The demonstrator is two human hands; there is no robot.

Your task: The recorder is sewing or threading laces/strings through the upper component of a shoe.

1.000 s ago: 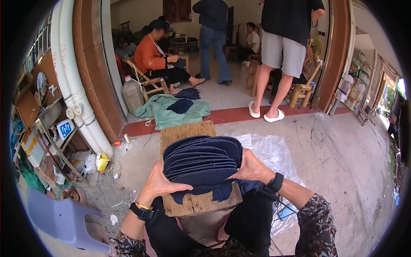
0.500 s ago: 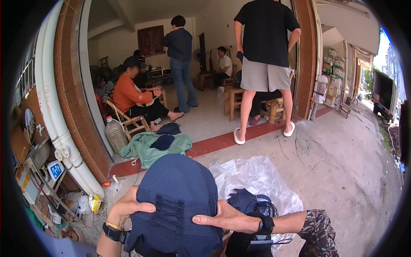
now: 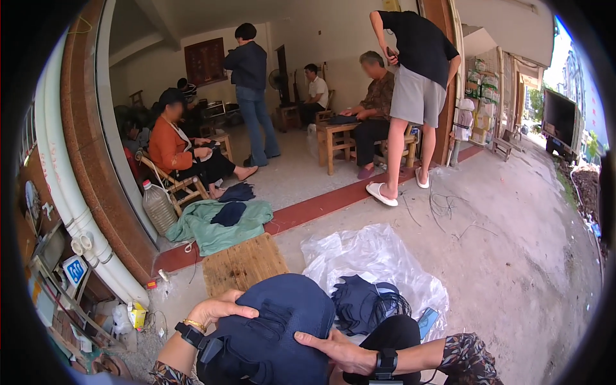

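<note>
Low over my lap, a navy mesh shoe upper (image 3: 298, 314) with a rounded end and a row of cords across its middle is held in both hands. My left hand (image 3: 221, 311) grips its left edge, thumb lying on top. On the right side my right hand (image 3: 340, 350) pinches it, thumb on the face and the other fingers mostly hidden beneath. Beyond, a pile of similar navy uppers (image 3: 359, 301) with loose black cords lies on a clear plastic sheet (image 3: 410, 269).
Just ahead is a wooden board (image 3: 247, 263). Behind it, a green cloth (image 3: 192, 234) carries another navy piece (image 3: 229, 213), beside a large plastic bottle (image 3: 159, 208). A person in orange (image 3: 170, 151) sits at the doorway; another in grey shorts (image 3: 417, 96) stands there. White pipes (image 3: 83, 212) run up the left.
The upper has come down toward my lap with both hands, uncovering the wooden board. The person in grey shorts has shifted right and leans over, bringing a seated person into sight.
</note>
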